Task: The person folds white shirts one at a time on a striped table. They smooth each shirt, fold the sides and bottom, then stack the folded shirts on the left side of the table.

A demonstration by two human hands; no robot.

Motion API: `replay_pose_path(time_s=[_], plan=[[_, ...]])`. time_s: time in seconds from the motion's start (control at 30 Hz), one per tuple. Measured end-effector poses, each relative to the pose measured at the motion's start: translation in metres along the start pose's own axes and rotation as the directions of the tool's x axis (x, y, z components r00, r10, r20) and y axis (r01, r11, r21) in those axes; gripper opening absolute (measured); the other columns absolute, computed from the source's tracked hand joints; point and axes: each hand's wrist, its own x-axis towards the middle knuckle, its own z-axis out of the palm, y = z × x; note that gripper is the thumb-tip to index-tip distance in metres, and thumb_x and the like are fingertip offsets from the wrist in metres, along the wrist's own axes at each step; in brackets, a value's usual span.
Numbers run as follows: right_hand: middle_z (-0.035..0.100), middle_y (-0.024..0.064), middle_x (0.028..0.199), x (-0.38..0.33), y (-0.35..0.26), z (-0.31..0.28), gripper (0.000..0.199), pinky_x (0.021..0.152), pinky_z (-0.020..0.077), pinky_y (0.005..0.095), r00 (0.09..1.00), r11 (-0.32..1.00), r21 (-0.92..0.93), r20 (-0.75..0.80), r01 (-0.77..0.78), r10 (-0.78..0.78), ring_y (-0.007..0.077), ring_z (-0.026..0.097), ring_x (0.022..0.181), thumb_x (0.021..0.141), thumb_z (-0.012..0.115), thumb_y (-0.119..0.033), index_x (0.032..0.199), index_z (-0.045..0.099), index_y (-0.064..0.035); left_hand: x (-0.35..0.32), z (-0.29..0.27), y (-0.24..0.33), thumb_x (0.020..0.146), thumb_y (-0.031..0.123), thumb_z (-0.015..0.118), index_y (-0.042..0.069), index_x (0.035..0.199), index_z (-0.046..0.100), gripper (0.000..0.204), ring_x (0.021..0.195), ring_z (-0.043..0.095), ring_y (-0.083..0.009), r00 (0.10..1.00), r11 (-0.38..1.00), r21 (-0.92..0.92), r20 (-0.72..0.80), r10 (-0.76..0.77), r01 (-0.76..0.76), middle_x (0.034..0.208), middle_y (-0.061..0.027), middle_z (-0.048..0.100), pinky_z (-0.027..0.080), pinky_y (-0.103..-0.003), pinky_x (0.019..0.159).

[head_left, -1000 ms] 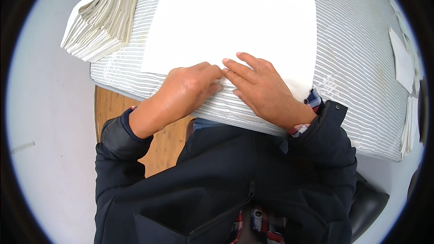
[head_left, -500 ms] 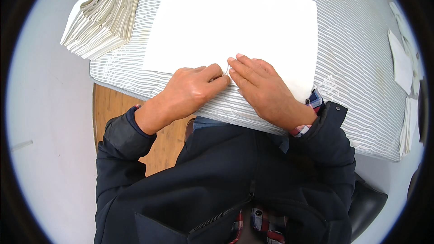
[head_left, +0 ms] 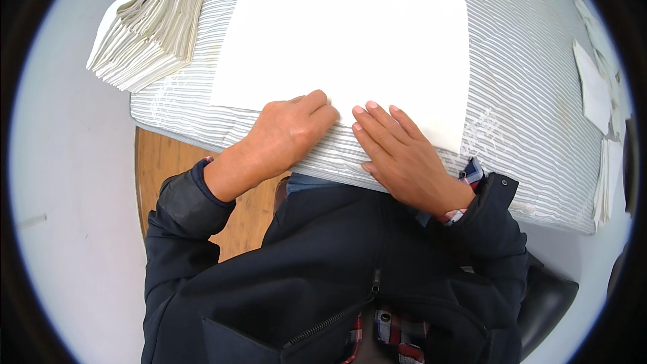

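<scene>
A large white cloth [head_left: 344,40], bright and almost without visible detail, is spread flat on a striped bed cover [head_left: 519,94]. At its near edge, my left hand [head_left: 290,128] is closed, with curled fingers pinching the border; the fingertips and thumb are mostly hidden. Just right of it, my right hand [head_left: 404,158] lies palm down with straight, slightly spread fingers. Its fingertips rest on the cloth's near edge and it grips nothing. A small gap separates the two hands.
A tall stack of folded cream cloths [head_left: 148,27] stands at the far left of the bed. More white cloths [head_left: 593,87] lie along the right edge. Loose white threads [head_left: 486,129] are scattered near my right wrist. A black chair [head_left: 549,303] is at the lower right.
My right hand has slid right and toward me, away from the left, and its fingers have spread. The raised bit of cloth edge between the hands no longer shows. My left hand has barely moved.
</scene>
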Motion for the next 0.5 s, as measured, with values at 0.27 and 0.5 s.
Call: replay_pose_path(time_s=[0.27,0.5], plan=[[0.065,0.0184,0.131,0.007,0.006,-0.003,0.031,0.107,0.0496,0.0458,0.96,0.999,-0.026,-0.278,-0.026,0.018,0.0327,0.062,0.126,0.09,0.064,-0.006,0.119,0.065,0.0066,0.0,0.002,-0.002,0.09,0.003,0.068,0.006,0.102,0.063,0.014,0.069,0.065,-0.0251,0.999,0.995,-0.094,-0.044,-0.019,0.015,0.087,-0.0072,0.06,0.053,-0.036,0.056],[0.067,0.0202,0.127,0.037,-0.002,0.009,0.027,0.104,0.0515,0.0455,0.957,0.994,-0.108,-0.287,0.008,-0.039,0.0344,0.063,0.125,0.091,0.063,-0.005,0.114,0.068,0.0078,0.0,0.002,-0.003,0.088,0.003,0.076,0.006,0.1,0.064,0.018,0.068,0.067,-0.0266,0.996,0.995,-0.096,-0.089,-0.008,-0.001,0.087,-0.0071,0.063,0.055,-0.035,0.057]])
